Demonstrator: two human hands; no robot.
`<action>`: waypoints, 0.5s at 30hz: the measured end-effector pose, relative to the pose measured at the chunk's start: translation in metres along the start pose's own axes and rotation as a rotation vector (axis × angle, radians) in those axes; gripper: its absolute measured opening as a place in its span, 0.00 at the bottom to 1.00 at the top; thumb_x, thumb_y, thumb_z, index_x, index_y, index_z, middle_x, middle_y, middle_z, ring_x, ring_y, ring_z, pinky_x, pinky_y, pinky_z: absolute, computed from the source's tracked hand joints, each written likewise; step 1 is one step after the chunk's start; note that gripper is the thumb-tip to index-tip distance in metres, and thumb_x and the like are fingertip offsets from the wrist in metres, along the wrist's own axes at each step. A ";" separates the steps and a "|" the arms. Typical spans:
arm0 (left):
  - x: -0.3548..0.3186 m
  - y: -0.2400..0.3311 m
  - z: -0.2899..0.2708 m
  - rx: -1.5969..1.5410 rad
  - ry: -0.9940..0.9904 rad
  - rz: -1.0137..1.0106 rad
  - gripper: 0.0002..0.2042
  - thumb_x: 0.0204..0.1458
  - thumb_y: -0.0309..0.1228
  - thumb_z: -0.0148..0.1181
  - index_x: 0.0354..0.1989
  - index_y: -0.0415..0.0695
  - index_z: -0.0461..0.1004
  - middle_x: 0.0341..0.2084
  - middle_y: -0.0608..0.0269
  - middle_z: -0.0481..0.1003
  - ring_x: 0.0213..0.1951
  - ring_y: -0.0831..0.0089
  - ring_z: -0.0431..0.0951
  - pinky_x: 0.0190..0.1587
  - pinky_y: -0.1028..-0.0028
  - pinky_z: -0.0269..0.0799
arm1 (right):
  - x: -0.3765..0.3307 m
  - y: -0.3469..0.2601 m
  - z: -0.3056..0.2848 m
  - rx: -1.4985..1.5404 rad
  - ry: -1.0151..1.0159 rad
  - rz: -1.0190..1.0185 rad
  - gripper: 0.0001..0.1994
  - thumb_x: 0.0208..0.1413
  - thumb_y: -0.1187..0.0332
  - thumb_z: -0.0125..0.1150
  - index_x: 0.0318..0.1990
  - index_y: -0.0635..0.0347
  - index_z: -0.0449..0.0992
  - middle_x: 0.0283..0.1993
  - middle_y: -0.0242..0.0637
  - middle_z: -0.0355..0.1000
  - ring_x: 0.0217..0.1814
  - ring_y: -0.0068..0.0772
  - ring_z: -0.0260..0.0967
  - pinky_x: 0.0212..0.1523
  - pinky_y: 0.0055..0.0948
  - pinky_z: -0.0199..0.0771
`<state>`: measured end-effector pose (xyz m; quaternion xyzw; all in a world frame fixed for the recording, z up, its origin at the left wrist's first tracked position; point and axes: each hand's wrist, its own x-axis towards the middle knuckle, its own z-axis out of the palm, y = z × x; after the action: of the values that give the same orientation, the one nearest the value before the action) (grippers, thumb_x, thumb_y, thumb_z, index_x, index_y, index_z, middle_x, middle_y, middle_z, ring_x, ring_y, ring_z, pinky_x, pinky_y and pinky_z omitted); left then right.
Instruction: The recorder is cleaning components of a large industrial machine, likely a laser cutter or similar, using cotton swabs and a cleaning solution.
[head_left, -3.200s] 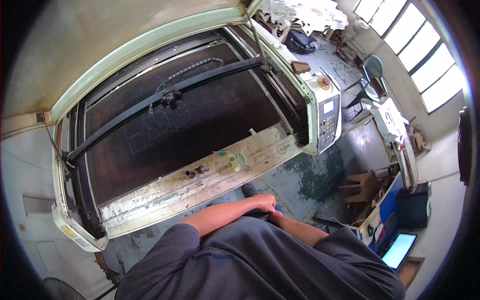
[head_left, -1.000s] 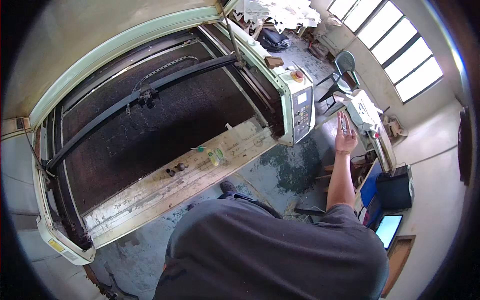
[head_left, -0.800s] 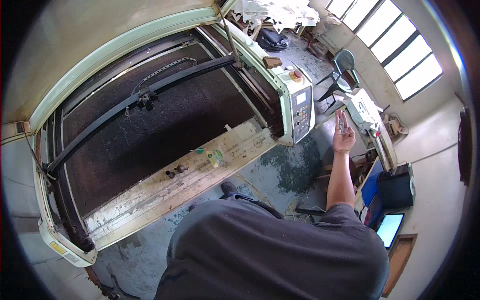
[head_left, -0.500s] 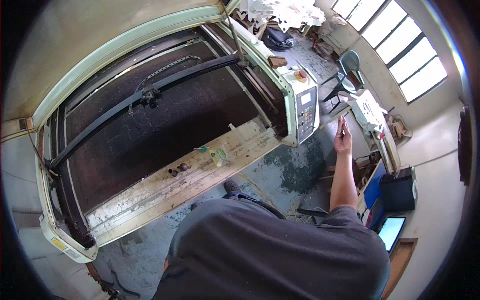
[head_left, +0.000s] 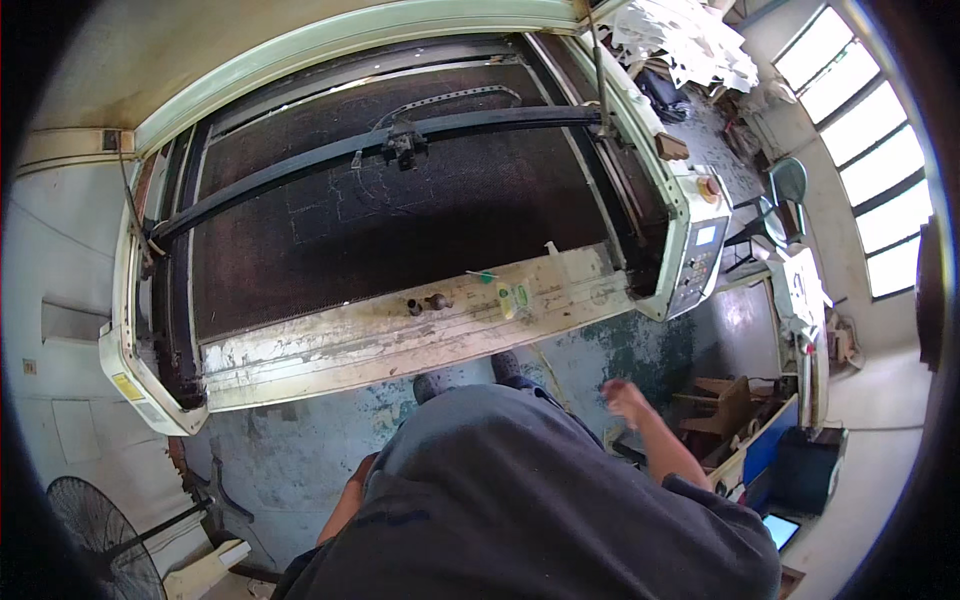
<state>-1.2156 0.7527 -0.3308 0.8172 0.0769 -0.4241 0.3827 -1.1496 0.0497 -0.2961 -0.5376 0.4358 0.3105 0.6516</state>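
Note:
My right hand (head_left: pixel 626 402) hangs over the floor beside my body, in front of the machine and touching nothing that I can see. Motion smears its fingers. Against my dark shirt at the left, only part of my left hand (head_left: pixel 366 468) shows, low by my side, and its fingers are hidden. Before me stands a large laser cutter with its lid up, its dark bed (head_left: pixel 300 250) crossed by a gantry bar (head_left: pixel 480 122) carrying a cutting head (head_left: pixel 404 147). On its worn front ledge (head_left: pixel 300 360) lie small dark round parts (head_left: pixel 437 301) and a green-and-yellow packet (head_left: pixel 515 298).
A control panel (head_left: pixel 700 260) with a red stop button (head_left: pixel 708 188) sits at the machine's right corner. Farther right are a green chair (head_left: pixel 788 182), a paper-covered table (head_left: pixel 797 290) and a wooden stool-like piece (head_left: pixel 722 412). A standing fan (head_left: pixel 105 540) is at the lower left.
My view has turned left toward the machine's front. My right hand has dropped from its raised, outstretched position near the control panel to my side. Part of my left hand now shows.

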 end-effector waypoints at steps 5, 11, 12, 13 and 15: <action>0.041 -0.073 0.033 0.087 0.021 -0.064 0.12 0.66 0.31 0.61 0.52 0.43 0.86 0.50 0.49 0.87 0.56 0.58 0.86 0.59 0.61 0.79 | 0.010 0.060 0.111 -0.882 -0.041 -0.280 0.21 0.67 0.57 0.61 0.57 0.63 0.86 0.55 0.45 0.87 0.58 0.49 0.83 0.61 0.44 0.80; 0.017 0.084 -0.051 -0.067 0.707 0.344 0.04 0.61 0.27 0.62 0.38 0.43 0.83 0.30 0.53 0.80 0.33 0.54 0.82 0.38 0.58 0.77 | -0.019 0.062 0.093 -0.894 -0.084 -0.288 0.23 0.64 0.50 0.66 0.52 0.61 0.88 0.46 0.51 0.87 0.48 0.54 0.85 0.55 0.46 0.81; 0.023 0.108 -0.066 -0.068 0.754 0.377 0.04 0.60 0.25 0.63 0.41 0.42 0.82 0.31 0.53 0.79 0.33 0.56 0.82 0.37 0.60 0.76 | -0.025 0.062 0.094 -0.890 -0.083 -0.286 0.23 0.64 0.50 0.66 0.52 0.61 0.88 0.46 0.51 0.87 0.48 0.54 0.85 0.55 0.46 0.81; 0.033 0.128 -0.078 -0.069 0.804 0.410 0.06 0.59 0.24 0.65 0.43 0.41 0.82 0.31 0.53 0.78 0.34 0.59 0.81 0.36 0.62 0.75 | -0.035 0.059 0.097 -0.913 -0.082 -0.326 0.23 0.63 0.50 0.67 0.52 0.61 0.89 0.45 0.49 0.88 0.46 0.51 0.85 0.53 0.46 0.82; 0.062 0.154 -0.098 -0.109 0.872 0.563 0.14 0.57 0.23 0.69 0.52 0.42 0.81 0.37 0.55 0.79 0.36 0.63 0.81 0.37 0.65 0.76 | -0.054 0.052 0.105 -0.930 -0.080 -0.364 0.22 0.63 0.51 0.68 0.51 0.62 0.89 0.44 0.46 0.88 0.45 0.48 0.85 0.50 0.45 0.82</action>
<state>-1.0450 0.7010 -0.2573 0.8857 0.0283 0.0797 0.4565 -1.1932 0.1673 -0.2657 -0.8264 0.1250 0.3734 0.4026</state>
